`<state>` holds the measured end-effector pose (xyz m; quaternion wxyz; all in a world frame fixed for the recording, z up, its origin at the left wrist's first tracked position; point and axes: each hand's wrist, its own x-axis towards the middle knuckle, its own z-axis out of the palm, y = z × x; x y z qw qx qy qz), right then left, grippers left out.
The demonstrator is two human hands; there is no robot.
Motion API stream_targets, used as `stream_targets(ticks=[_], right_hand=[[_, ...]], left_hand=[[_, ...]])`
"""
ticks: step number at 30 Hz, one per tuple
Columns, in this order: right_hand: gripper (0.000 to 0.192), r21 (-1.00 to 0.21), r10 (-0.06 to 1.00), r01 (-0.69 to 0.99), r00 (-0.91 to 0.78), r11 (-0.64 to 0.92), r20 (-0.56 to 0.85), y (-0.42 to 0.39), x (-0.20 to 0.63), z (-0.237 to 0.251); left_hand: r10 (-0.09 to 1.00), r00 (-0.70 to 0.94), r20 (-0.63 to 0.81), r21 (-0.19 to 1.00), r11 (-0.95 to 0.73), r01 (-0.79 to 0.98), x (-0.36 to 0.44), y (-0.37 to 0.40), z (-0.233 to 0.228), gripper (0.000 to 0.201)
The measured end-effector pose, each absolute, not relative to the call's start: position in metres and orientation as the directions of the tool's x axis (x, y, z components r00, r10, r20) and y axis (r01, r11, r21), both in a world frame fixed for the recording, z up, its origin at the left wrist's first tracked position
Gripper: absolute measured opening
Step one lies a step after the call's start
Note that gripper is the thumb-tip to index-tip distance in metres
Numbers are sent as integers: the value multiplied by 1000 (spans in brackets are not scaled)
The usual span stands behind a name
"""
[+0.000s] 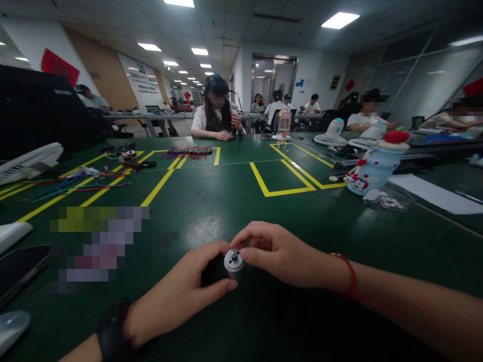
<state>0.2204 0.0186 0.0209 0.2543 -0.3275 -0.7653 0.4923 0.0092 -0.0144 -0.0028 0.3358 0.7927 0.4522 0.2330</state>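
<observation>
A small silver cylindrical motor (234,261) stands upright near the front of the green table, its short shaft and dark screw holes facing up. From the left side, my left hand (184,284) curls round its body, with the thumb in front and the index finger behind. My right hand (279,254) closes on the upper rim from the right, thumb and forefinger at the edge of the metal face. The lower part of the motor is dim, and the fingertips behind it are partly hidden.
Loose coloured wires (90,183) and a wire bundle (188,152) lie farther back. A blue bottle (377,163) and white paper (437,193) are at right. A computer mouse (13,324) sits at the left edge. Across the table a person (217,113) works.
</observation>
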Motion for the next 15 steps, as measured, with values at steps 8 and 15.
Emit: stream_targets(ticks=[8, 15], right_hand=[[13, -773, 753, 283, -557, 568, 350, 15, 222, 33], [12, -694, 758, 444, -612, 567, 227, 14, 251, 11]], left_hand=[[877, 474, 78, 743, -369, 559, 8, -14, -4, 36], [866, 497, 57, 752, -364, 549, 10, -14, 0, 31]])
